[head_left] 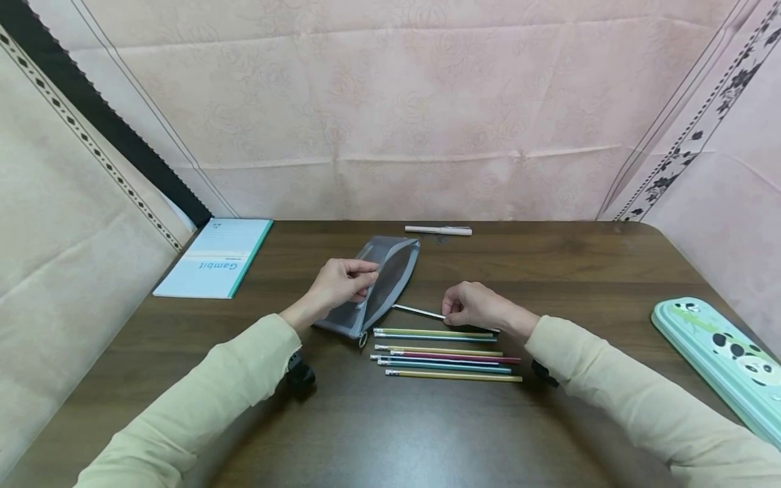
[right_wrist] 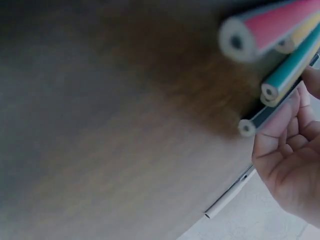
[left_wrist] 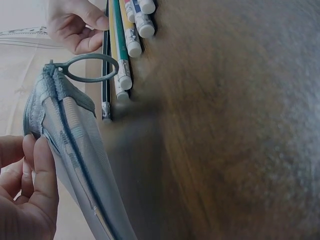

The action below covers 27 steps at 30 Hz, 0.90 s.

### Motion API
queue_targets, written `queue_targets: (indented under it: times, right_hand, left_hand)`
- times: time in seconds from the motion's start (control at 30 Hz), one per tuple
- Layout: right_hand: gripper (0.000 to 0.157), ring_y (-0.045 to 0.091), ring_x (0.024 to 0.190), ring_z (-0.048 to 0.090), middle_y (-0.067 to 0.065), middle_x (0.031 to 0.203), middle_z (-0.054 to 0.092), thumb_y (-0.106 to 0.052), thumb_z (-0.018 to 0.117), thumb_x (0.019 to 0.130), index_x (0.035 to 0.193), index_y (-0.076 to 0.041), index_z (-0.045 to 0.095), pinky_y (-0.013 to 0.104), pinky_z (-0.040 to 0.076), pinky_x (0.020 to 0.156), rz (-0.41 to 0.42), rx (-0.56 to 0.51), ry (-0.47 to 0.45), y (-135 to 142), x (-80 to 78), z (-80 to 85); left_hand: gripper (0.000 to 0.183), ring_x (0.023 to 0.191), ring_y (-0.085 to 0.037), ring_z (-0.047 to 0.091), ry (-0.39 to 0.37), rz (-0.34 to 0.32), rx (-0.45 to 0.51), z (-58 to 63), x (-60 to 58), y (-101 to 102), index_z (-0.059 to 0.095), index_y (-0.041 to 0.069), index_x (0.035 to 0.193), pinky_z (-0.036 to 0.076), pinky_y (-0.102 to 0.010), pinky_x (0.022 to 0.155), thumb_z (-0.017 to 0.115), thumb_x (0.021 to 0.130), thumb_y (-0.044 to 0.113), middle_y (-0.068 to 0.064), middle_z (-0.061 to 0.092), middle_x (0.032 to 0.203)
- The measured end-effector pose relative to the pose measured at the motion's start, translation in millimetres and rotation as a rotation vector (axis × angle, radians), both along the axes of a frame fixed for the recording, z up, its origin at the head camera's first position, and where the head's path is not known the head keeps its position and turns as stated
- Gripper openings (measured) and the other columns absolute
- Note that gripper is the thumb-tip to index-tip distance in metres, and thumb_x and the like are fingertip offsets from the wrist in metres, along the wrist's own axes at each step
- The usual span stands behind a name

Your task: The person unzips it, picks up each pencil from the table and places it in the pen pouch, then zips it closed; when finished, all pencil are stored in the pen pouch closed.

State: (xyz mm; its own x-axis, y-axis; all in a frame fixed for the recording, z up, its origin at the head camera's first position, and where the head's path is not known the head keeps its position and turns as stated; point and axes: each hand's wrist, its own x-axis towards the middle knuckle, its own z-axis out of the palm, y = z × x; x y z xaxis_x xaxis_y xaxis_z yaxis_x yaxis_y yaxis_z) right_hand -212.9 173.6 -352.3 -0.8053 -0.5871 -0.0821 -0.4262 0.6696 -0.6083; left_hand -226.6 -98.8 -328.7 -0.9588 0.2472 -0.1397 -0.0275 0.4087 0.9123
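My left hand (head_left: 340,282) pinches the rim of a grey zip pouch (head_left: 349,313), whose mouth gapes toward the right. A ring pull (left_wrist: 90,68) hangs at the pouch's near end. To the right, my right hand (head_left: 478,305) pinches a dark pencil (head_left: 417,311) around its middle; its eraser end lies close to the pouch. Nearer to me, several pencils lie in a loose row, among them a yellow pencil (head_left: 451,375) and a red pencil (head_left: 454,355). In the right wrist view, the dark pencil's flat unsharpened end (right_wrist: 247,128) shows past my fingers.
A white pen (head_left: 438,231) lies along the table's back edge. A pale blue notepad marked Gambit (head_left: 210,266) sits at the back left. At the far right is a mint-green case with pandas (head_left: 720,359). Patterned cloth (head_left: 390,115) hangs behind the wooden table.
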Motion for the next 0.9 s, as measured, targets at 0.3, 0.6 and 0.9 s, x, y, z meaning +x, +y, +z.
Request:
queue_targets:
  times: [0.3, 0.6, 0.9]
  right_hand:
    - [0.006, 0.011, 0.065, 0.049, 0.001, 0.073, 0.060, -0.002, 0.065, 0.084, 0.080, -0.005, 0.063, 0.024, 0.042, 0.057, -0.095, 0.108, 0.121, 21.7, -5.3, 13.2]
    - [0.028, 0.013, 0.075, 0.057, 0.011, 0.092, 0.063, -0.008, 0.051, 0.096, 0.116, 0.011, 0.052, 0.025, 0.052, 0.064, -0.168, -0.241, -0.379, 21.1, -13.1, 23.6]
    - [0.020, 0.005, 0.060, 0.055, 0.002, 0.083, 0.063, -0.011, 0.048, 0.098, 0.111, 0.005, 0.051, 0.014, 0.047, 0.055, -0.264, -0.506, -0.699, -28.9, -17.5, 17.3]
  left_hand:
    - [0.030, 0.066, -0.010, 0.054, -0.002, 0.002, 0.012, -2.0, -1.3, 0.4, 0.064, 0.003, 0.120, 0.057, -0.026, 0.068, 0.061, 0.092, 0.014, -0.004, 0.060, 0.086]
    - [0.030, 0.066, -0.009, 0.054, 0.007, 0.003, 0.015, -1.6, -2.3, 2.2, 0.063, 0.003, 0.120, 0.057, -0.026, 0.067, 0.061, 0.092, 0.014, -0.004, 0.061, 0.086]
    - [0.031, 0.065, -0.009, 0.055, 0.009, -0.003, 0.034, 0.2, -2.3, 10.1, 0.063, 0.003, 0.121, 0.058, -0.028, 0.068, 0.061, 0.092, 0.013, -0.007, 0.063, 0.089]
